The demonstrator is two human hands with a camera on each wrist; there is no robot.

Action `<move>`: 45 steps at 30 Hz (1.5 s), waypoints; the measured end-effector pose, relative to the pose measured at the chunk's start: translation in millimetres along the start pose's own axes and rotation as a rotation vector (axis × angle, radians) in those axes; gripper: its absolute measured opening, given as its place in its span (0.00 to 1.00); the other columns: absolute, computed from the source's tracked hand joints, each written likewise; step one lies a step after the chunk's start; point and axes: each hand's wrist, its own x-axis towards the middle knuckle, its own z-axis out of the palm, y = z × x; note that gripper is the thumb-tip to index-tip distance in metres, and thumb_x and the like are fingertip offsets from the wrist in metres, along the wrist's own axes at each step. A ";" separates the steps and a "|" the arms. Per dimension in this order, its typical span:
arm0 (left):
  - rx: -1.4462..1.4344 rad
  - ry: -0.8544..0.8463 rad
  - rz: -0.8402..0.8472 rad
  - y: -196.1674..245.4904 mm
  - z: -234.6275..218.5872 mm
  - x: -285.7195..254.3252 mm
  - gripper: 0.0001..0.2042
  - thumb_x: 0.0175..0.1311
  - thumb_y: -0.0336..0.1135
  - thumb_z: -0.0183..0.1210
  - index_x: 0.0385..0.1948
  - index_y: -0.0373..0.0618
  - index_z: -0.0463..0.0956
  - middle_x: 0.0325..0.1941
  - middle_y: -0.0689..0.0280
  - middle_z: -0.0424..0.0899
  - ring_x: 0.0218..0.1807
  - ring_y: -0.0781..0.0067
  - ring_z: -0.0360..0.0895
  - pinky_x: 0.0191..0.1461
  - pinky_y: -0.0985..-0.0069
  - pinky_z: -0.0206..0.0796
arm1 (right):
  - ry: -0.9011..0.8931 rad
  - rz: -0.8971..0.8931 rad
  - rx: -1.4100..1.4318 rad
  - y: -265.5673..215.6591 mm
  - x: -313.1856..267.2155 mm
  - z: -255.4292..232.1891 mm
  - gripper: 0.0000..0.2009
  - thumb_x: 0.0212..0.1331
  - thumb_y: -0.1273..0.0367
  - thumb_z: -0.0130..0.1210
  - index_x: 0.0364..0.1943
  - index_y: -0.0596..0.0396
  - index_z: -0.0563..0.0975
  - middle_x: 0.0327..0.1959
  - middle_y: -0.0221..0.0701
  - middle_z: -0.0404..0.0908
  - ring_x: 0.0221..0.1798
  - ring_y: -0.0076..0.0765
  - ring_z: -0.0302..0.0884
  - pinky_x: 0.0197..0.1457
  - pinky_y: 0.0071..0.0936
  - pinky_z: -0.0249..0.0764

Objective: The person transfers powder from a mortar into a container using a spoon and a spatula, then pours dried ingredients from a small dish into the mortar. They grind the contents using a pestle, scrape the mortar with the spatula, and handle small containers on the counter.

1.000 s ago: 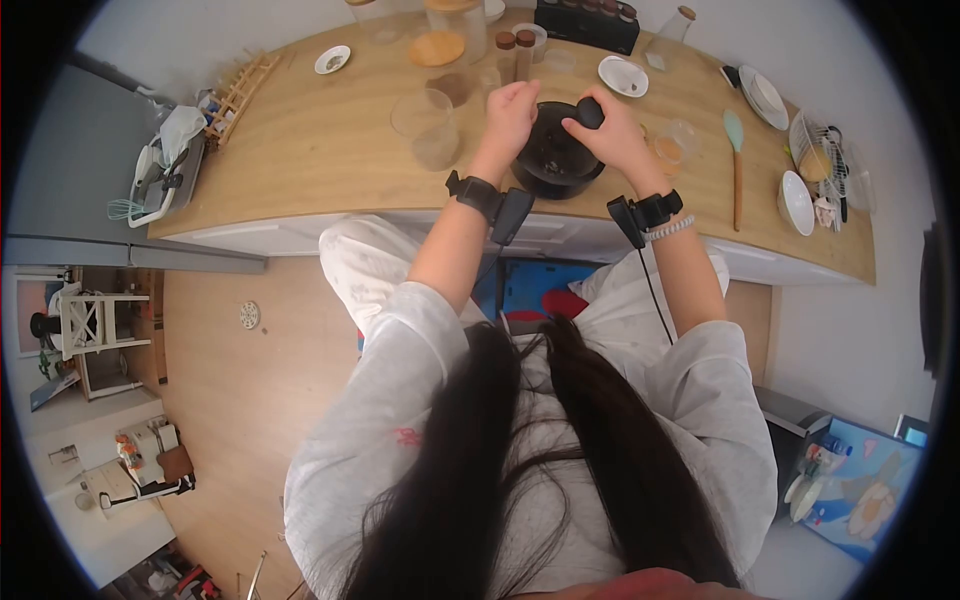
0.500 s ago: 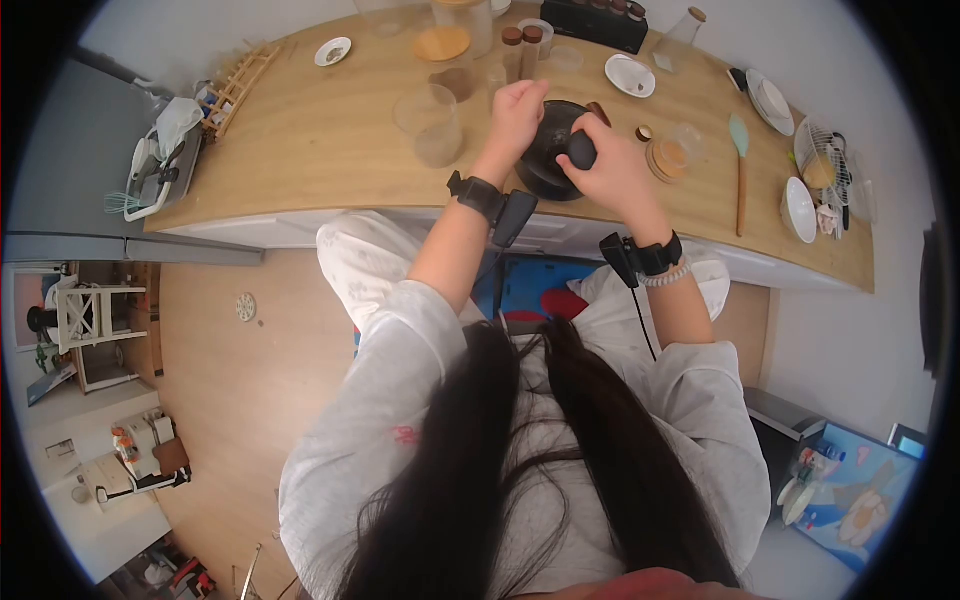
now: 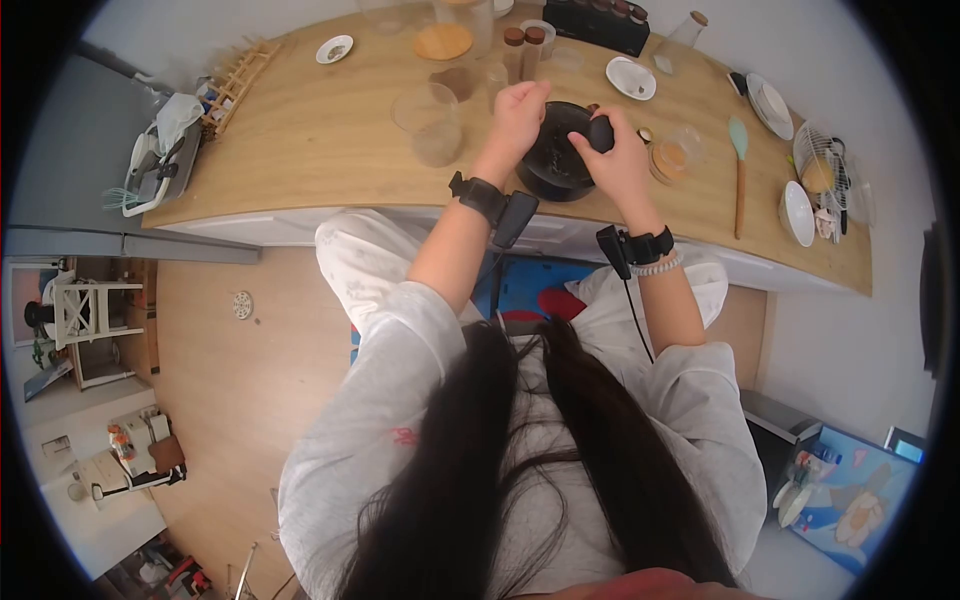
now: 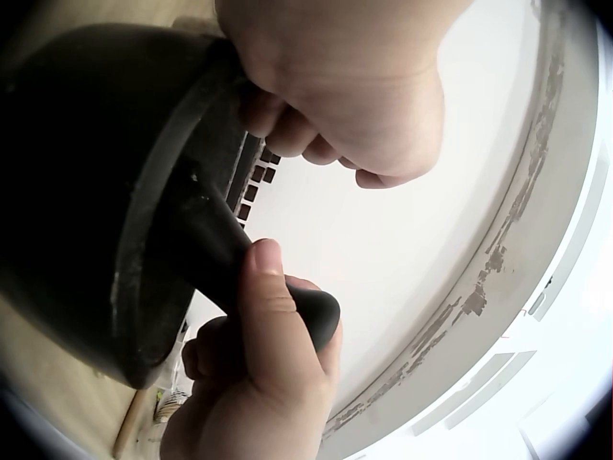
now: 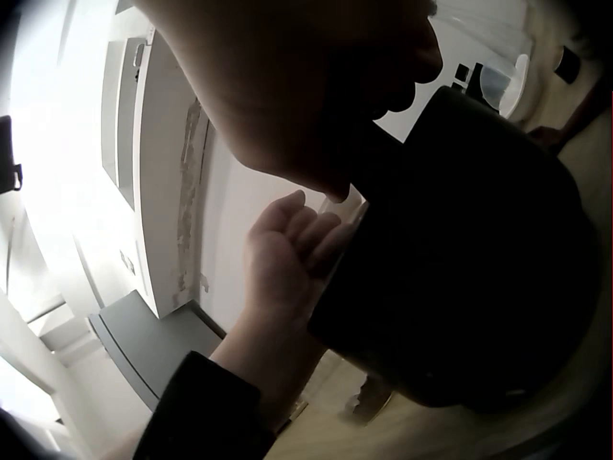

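A black mortar (image 3: 545,170) stands near the counter's front edge. Its rim is gripped on the left side by my left hand (image 3: 516,122), with curled fingers that also show in the left wrist view (image 4: 335,86). My right hand (image 3: 622,165) is wrapped round the black pestle (image 3: 601,133), thumb along its upper part. The pestle (image 4: 215,240) leans out of the mortar's mouth in the left wrist view. In the right wrist view the mortar (image 5: 469,259) is very dark and its contents are hidden.
Left of the mortar stands a clear cup (image 3: 435,135). Behind are two brown-capped tubes (image 3: 513,55) and a white dish (image 3: 631,78). A lidded jar (image 3: 670,158), a spatula (image 3: 739,175) and a white bowl (image 3: 797,213) lie to the right.
My right hand and the pestle's top first came toward the body and left, then swung back to the right and slightly away. My left hand has kept its grip on the mortar.
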 end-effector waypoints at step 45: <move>0.071 -0.009 0.029 -0.8 -0.2 0.5 0.16 0.65 0.34 0.50 0.13 0.47 0.63 0.11 0.77 0.59 0.12 0.86 0.53 0.16 0.83 0.43 | -0.192 0.111 0.183 14.4 -0.6 -16.9 0.18 0.44 0.64 0.65 0.35 0.55 0.70 0.29 0.34 0.73 0.32 0.36 0.71 0.38 0.29 0.69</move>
